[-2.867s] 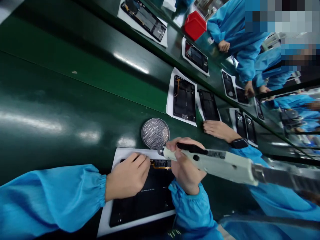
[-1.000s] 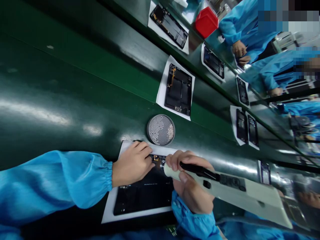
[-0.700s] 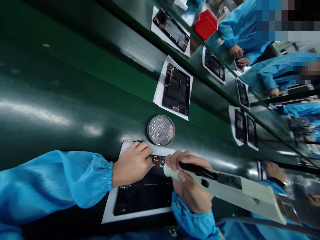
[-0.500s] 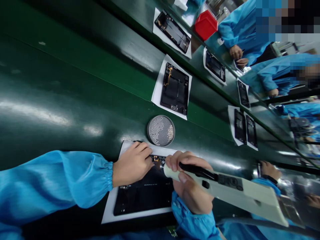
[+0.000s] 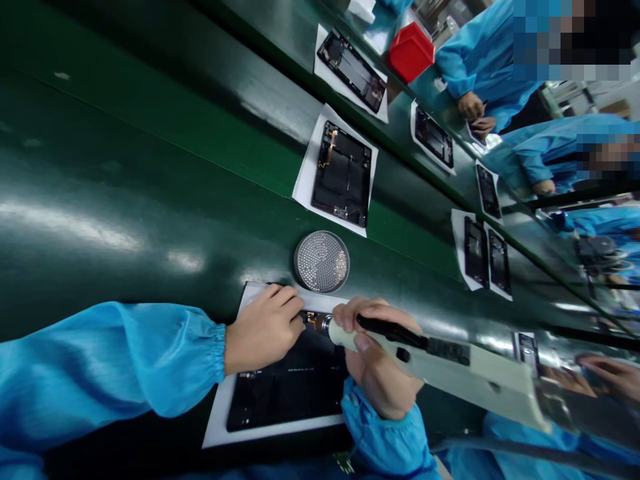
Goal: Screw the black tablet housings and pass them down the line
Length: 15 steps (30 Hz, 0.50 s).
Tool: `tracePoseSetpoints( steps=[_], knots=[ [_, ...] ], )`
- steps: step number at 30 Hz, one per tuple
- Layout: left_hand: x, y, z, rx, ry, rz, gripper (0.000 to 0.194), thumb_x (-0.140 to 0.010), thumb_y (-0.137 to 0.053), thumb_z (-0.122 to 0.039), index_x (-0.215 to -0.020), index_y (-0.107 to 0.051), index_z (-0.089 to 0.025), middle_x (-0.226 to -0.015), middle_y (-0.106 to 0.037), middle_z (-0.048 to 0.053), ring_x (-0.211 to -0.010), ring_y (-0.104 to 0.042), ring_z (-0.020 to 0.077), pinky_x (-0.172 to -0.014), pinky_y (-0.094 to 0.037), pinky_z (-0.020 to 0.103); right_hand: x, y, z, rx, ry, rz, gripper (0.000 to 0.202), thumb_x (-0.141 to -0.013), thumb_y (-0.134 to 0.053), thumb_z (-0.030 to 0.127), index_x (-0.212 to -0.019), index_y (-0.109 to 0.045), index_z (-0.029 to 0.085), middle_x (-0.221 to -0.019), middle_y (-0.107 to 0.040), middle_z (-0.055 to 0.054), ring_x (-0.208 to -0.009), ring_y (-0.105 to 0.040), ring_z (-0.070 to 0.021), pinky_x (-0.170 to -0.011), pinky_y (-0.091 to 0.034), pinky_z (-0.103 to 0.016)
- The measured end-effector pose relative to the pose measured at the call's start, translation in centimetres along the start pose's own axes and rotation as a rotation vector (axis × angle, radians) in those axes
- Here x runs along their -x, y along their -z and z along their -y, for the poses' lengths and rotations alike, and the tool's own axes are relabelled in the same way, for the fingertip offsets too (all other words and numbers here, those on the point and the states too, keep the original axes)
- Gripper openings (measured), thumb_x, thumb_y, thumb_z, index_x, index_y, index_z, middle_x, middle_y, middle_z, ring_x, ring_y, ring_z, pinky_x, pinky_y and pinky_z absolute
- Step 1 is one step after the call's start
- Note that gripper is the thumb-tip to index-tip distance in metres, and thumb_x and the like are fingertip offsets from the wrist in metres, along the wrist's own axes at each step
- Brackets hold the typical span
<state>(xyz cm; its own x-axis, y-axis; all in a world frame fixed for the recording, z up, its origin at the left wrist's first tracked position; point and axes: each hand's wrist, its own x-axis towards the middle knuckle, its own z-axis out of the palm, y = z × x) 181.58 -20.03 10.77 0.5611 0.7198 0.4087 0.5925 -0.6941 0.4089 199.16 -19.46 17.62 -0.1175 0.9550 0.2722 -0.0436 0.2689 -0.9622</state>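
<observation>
My right hand (image 5: 383, 360) is wrapped around a pale electric screwdriver (image 5: 465, 373) with a black lever. The driver lies slanted, its tip end by small gold-coloured parts near the top edge of a black opened tablet (image 5: 295, 383). My left hand (image 5: 267, 328) rests on the tablet's upper left part, fingers bent and close together. Its fingertips are partly hidden, so what they pinch or press cannot be made out. White sheeting (image 5: 220, 417) lies beneath the tablet. Just beyond it stands a round dish (image 5: 322, 262) with a perforated face and small screws at its right side.
Beyond the dish, another opened tablet (image 5: 345, 175) sits on the green belt (image 5: 240, 163). More tablets on white sheets, such as one far tablet (image 5: 353, 69), lie further back near a red bin (image 5: 411, 52). Co-workers in blue sleeves (image 5: 505, 57) work across the line and at right.
The screwdriver's rear end has swung slightly left. The nearer belt tablet has shifted left, while far tablets moved a little right and down. At right, a co-worker's hands have changed position.
</observation>
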Motion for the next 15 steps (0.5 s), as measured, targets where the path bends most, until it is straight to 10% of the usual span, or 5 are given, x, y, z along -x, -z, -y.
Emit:
tracePoseSetpoints(
  steps=[15],
  knots=[
    [0.0, 0.0, -0.1, -0.042, -0.015, 0.008, 0.025, -0.096, -0.058, -0.017, -0.073, -0.066, -0.013, -0.089, -0.065, 0.011, -0.089, -0.054, 0.0254, -0.075, -0.041, 0.039, -0.2, 0.2, -1.5, 0.079, -0.022, -0.021, 0.025, -0.085, -0.064, 0.014, -0.107, -0.068, 0.026, -0.085, -0.063, -0.002, -0.076, -0.063, -0.0192, -0.068, -0.053, -0.038]
  ],
)
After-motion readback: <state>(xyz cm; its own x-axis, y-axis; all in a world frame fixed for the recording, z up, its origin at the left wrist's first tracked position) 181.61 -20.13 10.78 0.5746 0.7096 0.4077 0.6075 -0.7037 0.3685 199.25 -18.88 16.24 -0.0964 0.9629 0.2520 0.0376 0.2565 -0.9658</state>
